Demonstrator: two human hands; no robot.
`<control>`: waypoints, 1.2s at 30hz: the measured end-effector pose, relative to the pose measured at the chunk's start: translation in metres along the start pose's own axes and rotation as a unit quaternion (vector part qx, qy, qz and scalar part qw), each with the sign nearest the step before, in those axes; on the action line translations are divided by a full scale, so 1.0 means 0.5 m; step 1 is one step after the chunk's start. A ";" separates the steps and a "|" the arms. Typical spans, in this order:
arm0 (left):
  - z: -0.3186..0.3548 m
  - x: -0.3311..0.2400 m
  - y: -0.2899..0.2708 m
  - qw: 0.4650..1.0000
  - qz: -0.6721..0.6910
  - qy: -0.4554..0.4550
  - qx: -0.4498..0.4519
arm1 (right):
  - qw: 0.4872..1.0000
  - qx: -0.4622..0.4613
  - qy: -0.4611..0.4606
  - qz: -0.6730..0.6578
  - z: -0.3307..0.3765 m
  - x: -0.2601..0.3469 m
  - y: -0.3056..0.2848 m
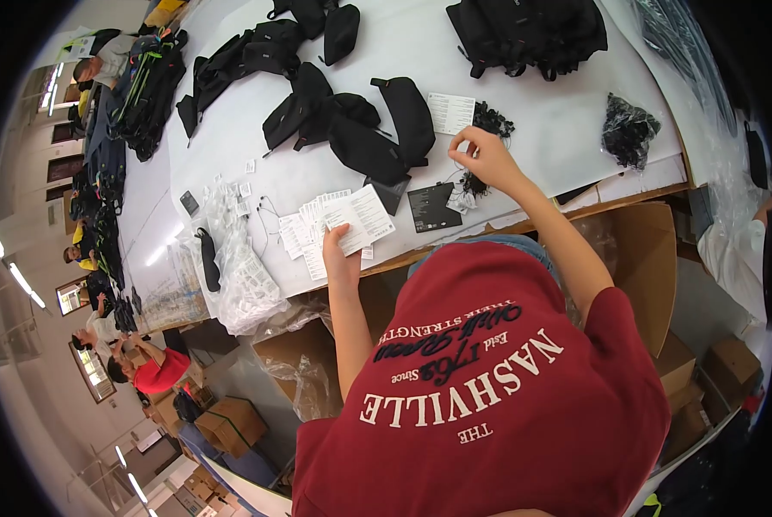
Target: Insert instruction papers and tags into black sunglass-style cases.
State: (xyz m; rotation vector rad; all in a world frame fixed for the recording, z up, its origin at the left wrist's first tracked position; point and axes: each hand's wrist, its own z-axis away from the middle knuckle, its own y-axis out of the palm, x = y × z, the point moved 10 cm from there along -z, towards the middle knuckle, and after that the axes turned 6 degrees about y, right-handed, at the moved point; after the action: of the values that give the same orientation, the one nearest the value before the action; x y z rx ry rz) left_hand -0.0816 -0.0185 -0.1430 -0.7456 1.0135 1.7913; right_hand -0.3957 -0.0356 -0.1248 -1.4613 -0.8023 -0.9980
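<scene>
My left hand (pixel 341 252) grips a white printed card (pixel 360 215) by its lower edge, thumb on top. Under and beside it lies a fanned stack of similar white cards (pixel 298 234). My right hand (pixel 486 159) is raised over the table with thumb and fingertips pinched together; what is between them, if anything, is too small to make out. Just beyond it lie another white printed card (pixel 451 113) and a heap of small black parts (pixel 492 119). Black cards (pixel 435 208) with a small white tag (pixel 461 200) rest between my hands. Several black zipped pouches (pixel 364 146) lie beyond.
At the far right is a pile of black bags (pixel 528 34). A clear bag of black parts (pixel 630 129) sits at right, and a plastic bag of white tags (pixel 244 280) at left. Cardboard boxes (pixel 640 267) stand below the table edge. Other people (pixel 158 366) are off to the left.
</scene>
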 end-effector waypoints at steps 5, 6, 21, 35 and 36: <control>0.040 -0.008 0.094 0.994 -0.055 0.001 0.092 | 0.909 0.122 0.138 -0.373 0.033 0.111 -0.021; 0.056 -0.007 0.133 0.987 -0.080 -0.009 0.140 | 0.906 0.135 0.109 -0.386 0.041 0.137 -0.021; 0.168 -0.072 0.284 0.929 -0.226 0.182 0.230 | 0.966 0.074 -0.063 -0.239 0.106 0.272 -0.025; 0.213 -0.144 0.309 0.832 -0.368 0.373 0.183 | 0.988 0.007 -0.106 -0.117 0.123 0.293 -0.021; 0.212 -0.146 0.305 0.833 -0.363 0.377 0.182 | 0.987 0.008 -0.106 -0.117 0.123 0.294 -0.022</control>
State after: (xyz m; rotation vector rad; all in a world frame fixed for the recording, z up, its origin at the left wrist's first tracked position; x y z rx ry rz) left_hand -0.1993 0.0073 0.0162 -1.4036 1.2750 0.5946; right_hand -0.3370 0.0185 0.0134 -1.5000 -1.1548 -1.0173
